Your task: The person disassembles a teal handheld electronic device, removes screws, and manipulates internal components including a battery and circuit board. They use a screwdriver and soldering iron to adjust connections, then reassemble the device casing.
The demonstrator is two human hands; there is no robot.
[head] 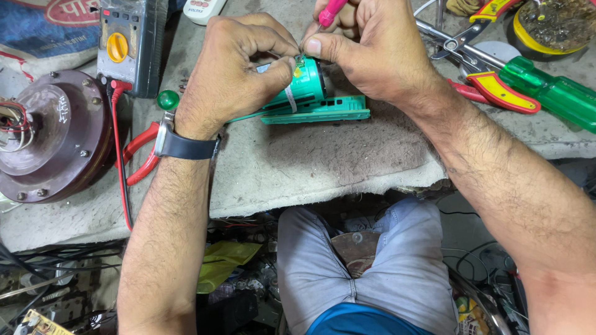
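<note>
My left hand (239,71) grips a green cylindrical plastic device (304,87) and holds it just above the grey work mat (310,161). A flat green housing piece (323,113) lies under and beside it. My right hand (366,46) holds a small screwdriver with a pink handle (331,10). Its thin tip points down at the top end of the green device, where my thumb and forefinger pinch close. The tip itself is mostly hidden by my fingers. A dark watch sits on my left wrist.
A maroon round motor housing (53,133) with wires sits at the left. A multimeter (127,43) with a red lead lies behind it. Red-handled pliers (139,155) lie near my left wrist. At the right lie red-and-yellow pliers (496,90) and a green-handled screwdriver (552,93).
</note>
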